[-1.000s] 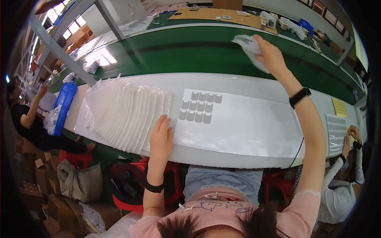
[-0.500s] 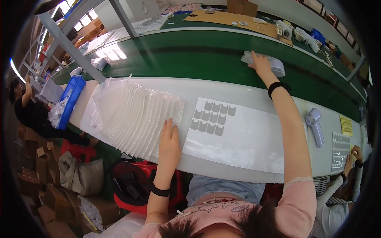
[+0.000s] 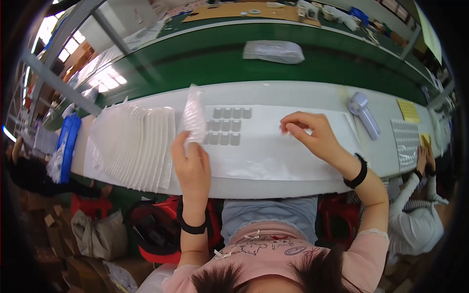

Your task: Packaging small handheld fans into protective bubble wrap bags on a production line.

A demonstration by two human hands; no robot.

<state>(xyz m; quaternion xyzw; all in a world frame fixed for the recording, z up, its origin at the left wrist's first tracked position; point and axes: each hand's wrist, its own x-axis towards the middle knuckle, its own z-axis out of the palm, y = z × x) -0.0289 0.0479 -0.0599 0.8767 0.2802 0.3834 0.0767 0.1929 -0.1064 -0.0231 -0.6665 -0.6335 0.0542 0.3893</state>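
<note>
My left hand [image 3: 191, 168] is closed on a clear bubble-wrap bag [image 3: 195, 115], which stands tilted up from its fingertips over the left edge of a white sticker sheet [image 3: 273, 156]. Rows of small grey notched stickers [image 3: 229, 126] fill the sheet's upper left part. Above the sheet's right half hovers my right hand [image 3: 315, 134], its fingers loosely curled and slightly blurred, with nothing visible in them. Left of my left hand, a fanned stack of bubble-wrap bags [image 3: 139, 146] lies on the table. A lavender handheld fan [image 3: 364, 115] lies to the right of the sheet.
Across the green conveyor belt [image 3: 195, 63] behind the table lies a wrapped pale item [image 3: 273, 52]. A blue bin [image 3: 71, 146] stands at the left end. At right, a co-worker's hands [image 3: 424, 156] are beside a grey sticker sheet [image 3: 405, 141] and a yellow sheet [image 3: 408, 110].
My right hand has let go of the wrapped item on the belt and come back over the sheet. My left hand has taken a bubble-wrap bag from the stack. The view has shifted.
</note>
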